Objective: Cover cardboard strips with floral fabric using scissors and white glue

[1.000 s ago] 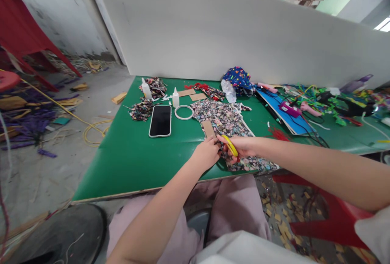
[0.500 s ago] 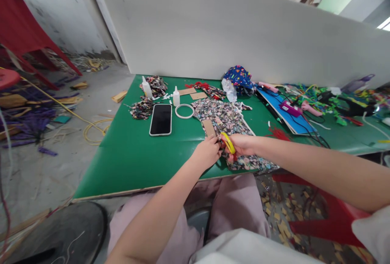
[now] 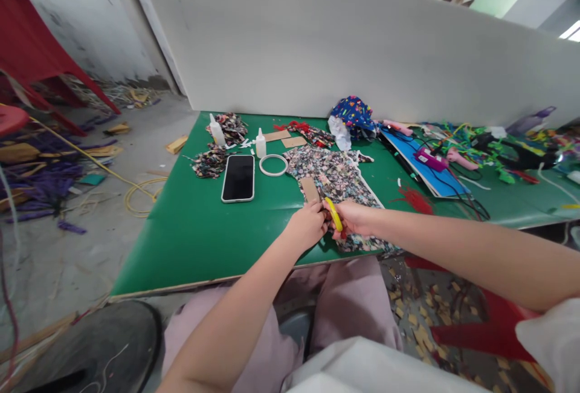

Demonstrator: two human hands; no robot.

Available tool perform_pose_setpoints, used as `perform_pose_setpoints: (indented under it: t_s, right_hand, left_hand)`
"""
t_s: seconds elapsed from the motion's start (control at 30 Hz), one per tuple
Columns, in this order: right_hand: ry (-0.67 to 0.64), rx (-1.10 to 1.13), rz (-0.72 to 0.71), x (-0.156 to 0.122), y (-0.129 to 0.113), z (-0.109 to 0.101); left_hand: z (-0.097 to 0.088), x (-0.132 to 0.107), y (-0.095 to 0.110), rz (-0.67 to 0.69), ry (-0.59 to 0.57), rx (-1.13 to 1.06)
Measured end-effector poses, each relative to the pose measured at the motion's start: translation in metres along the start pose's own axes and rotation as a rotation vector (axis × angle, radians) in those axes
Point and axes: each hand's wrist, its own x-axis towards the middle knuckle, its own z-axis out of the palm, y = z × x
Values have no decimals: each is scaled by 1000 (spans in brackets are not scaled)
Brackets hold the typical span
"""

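Note:
Dark floral fabric [image 3: 333, 168] with a white edge lies spread on the green table [image 3: 194, 248], reaching its front edge. My left hand [image 3: 309, 224] is closed on a small brown cardboard strip [image 3: 310, 190], which lies against the fabric's left side; its fingertips are partly hidden. In my right hand [image 3: 356, 217] is a pair of scissors [image 3: 334, 214] with yellow and red handles. The blades point toward the left fingers and are largely hidden, so I cannot tell how far apart they are. Both hands are close together.
A phone [image 3: 238, 178], a white ring [image 3: 273, 165] and two glue bottles, one [image 3: 260, 144] nearer the middle, stand left of the fabric. Behind are cardboard pieces [image 3: 294, 142] and a blue patterned cloth bundle [image 3: 352, 116]. To the right are a blue folder [image 3: 441, 180], cables and colourful scraps.
My right hand and the scissors have shifted slightly left, closer to my left hand. The fabric's right front part has moved a little left. My left hand keeps its hold on the cardboard.

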Motion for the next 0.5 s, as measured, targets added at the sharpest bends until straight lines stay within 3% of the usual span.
perform_pose_setpoints:
  t_s: [0.5]
  right_hand:
    - [127, -24, -58, 1, 3, -8]
  left_hand:
    - [-4, -2, 3, -6, 12, 12]
